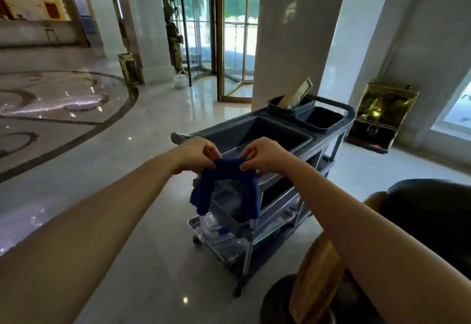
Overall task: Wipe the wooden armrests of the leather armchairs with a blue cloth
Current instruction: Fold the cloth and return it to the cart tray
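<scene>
A dark blue cloth (204, 191) hangs in front of me over a grey cleaning cart (254, 125). My left hand (197, 154) pinches its top edge on the left, and my right hand (265, 154) pinches the same edge on the right. The cloth's two sides droop down below my fingers. At the lower right, under my right forearm, a curved wooden armrest (317, 275) of a dark leather armchair (428, 216) shows.
The cart has a deep top bin, two small tubs (323, 118) at its far end and lower shelves on wheels. Glossy marble floor spreads to the left. A white column (293, 30), a revolving glass door and gold bins (379, 117) stand beyond.
</scene>
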The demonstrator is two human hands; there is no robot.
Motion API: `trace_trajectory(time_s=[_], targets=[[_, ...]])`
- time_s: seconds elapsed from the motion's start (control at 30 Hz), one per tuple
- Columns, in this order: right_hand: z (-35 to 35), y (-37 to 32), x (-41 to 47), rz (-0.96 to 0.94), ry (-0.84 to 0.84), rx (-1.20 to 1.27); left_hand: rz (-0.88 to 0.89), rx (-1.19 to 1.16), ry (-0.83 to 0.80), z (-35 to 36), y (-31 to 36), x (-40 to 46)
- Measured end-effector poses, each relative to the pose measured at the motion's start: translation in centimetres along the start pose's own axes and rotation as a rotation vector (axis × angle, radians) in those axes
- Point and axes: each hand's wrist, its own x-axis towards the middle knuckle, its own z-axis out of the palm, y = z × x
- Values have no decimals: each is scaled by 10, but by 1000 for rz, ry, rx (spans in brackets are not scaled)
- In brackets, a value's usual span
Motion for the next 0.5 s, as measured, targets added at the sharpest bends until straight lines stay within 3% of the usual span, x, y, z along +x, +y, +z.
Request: trace_trajectory(time_s=[0.27,0.5], targets=[[-35,19,134,75,98,-48,180,87,-113,-59,-15,159],[-54,64,246,192,145,-110,249,107,-184,-68,-37,299]])
